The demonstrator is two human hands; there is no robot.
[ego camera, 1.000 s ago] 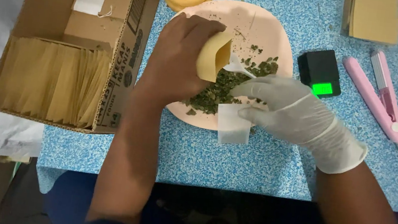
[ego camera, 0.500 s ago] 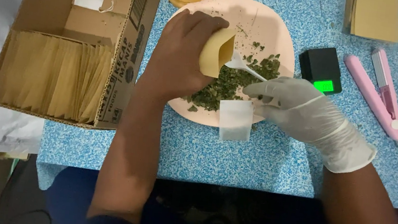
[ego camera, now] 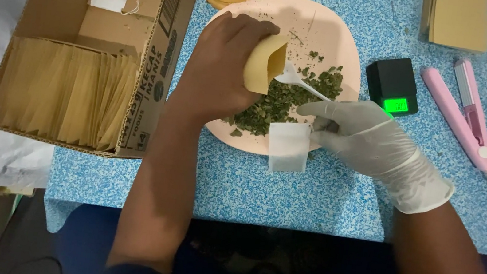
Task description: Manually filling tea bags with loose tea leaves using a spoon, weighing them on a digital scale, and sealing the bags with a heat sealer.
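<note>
**Pouch open at the spoon, over the plate**

Pouch (ego camera: 263,64) sits in our left hand (ego camera: 222,66), fingers wrapped round it, mouth tilted toward the spoon (ego camera: 300,82). It hangs above the pink plate (ego camera: 331,30), just over the herb pile (ego camera: 279,101).

Change since a second ago: our right hand (ego camera: 358,135) has slid right and slightly down, and the spoon now lies flatter, bowl right at the pouch mouth. The white sachet (ego camera: 288,147) has dropped lower over the plate's near rim. We read this as one scoop going in, pouch not yet full; hard to confirm, since the inside is hidden.

Hand states: left closed round the pouch. Right, in a white glove, pinches the spoon handle with fingertips and seems to trap the sachet under its lower fingers.

Materials:
- pouch: tan paper, soft, curved open
- herbs: dry, dark green, flaky, loose crumbs scattered
- spoon: thin white plastic
- sachet: white, flat, square, fabric-like
- table (ego camera: 237,186): blue speckled
- scale (ego camera: 393,84): small, black, green lit display
- sealer (ego camera: 463,114): pink, long, clamp-shaped
- box (ego camera: 152,70): corrugated cardboard, packed with flat tan pouches
</note>
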